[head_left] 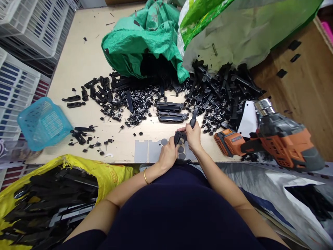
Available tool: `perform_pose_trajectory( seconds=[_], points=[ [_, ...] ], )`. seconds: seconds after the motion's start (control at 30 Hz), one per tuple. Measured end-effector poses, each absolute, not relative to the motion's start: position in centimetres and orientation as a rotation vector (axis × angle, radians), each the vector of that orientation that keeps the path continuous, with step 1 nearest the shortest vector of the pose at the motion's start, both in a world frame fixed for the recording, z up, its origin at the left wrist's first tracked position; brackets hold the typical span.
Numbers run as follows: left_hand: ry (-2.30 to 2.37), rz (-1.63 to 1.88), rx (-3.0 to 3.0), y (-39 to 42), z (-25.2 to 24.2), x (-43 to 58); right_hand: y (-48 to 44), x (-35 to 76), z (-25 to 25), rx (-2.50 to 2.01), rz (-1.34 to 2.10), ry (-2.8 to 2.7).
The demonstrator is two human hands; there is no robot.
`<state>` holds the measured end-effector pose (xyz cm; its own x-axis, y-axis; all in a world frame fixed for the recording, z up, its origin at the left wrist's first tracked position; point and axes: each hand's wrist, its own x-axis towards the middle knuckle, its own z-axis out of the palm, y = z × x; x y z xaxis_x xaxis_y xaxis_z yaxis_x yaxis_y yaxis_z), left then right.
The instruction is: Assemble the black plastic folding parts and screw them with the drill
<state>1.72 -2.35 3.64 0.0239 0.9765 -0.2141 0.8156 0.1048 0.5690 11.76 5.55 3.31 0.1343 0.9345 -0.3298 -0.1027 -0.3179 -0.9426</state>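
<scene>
My left hand (pixel 168 154), with a gold bangle at the wrist, is closed around a short black plastic piece (pixel 177 138) near the table's front edge. Just to its right, my right hand (pixel 193 137) grips a slim black bar-shaped part (pixel 194 116) that points away from me and has a forked or ringed far end. The hands are close together, the right fingers reaching toward the left-hand piece. Beneath them lie grey flat pads (pixel 155 151) with round discs. Beyond the hands, several folded black plastic assemblies (pixel 172 117) lie side by side.
An orange-and-black cordless power tool (pixel 286 139) lies at right. Loose black-headed screws (pixel 140 104) and black parts (pixel 221 83) spread across the middle. A green sack (pixel 145 45) opens behind them. At left are a blue basket (pixel 44 123), white crates (pixel 39 27) and a yellow sack (pixel 111 177).
</scene>
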Motion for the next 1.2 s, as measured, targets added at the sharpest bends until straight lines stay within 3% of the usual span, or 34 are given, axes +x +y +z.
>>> perform_pose_trajectory(
  seconds=[0.27, 0.47, 0.6, 0.73, 0.9, 1.07, 1.2],
  points=[
    [1.725, 0.35, 1.738, -2.3, 4.7, 1.3, 6.3, 11.3, 5.6, -1.451, 1.627, -0.727],
    [1.732, 0.39, 1.765, -2.7, 5.6, 1.1, 5.3, 11.1, 6.1, -1.37, 1.419, -0.679],
    [1.709, 0.167, 1.793, -2.7, 6.6, 1.2, 5.1, 11.3, 6.2, -1.415, 1.671, -0.681],
    [1.7, 0.099, 1.837, -3.0, 7.3, 1.4, 4.9, 11.2, 6.6, -1.426, 1.4, -0.607],
    [1.67, 0.063, 1.928, -3.2, 7.2, 1.4, 5.2, 11.5, 6.6, -1.396, 1.621, -0.771],
    [1.681, 0.057, 2.004, -2.7, 7.1, 1.1, 4.6, 11.3, 6.0, -1.357, 1.366, -0.605],
    [1.623, 0.02, 2.048, -2.8, 7.0, 1.0, 4.3, 11.5, 5.5, -1.348, 1.432, -0.61]
  ],
)
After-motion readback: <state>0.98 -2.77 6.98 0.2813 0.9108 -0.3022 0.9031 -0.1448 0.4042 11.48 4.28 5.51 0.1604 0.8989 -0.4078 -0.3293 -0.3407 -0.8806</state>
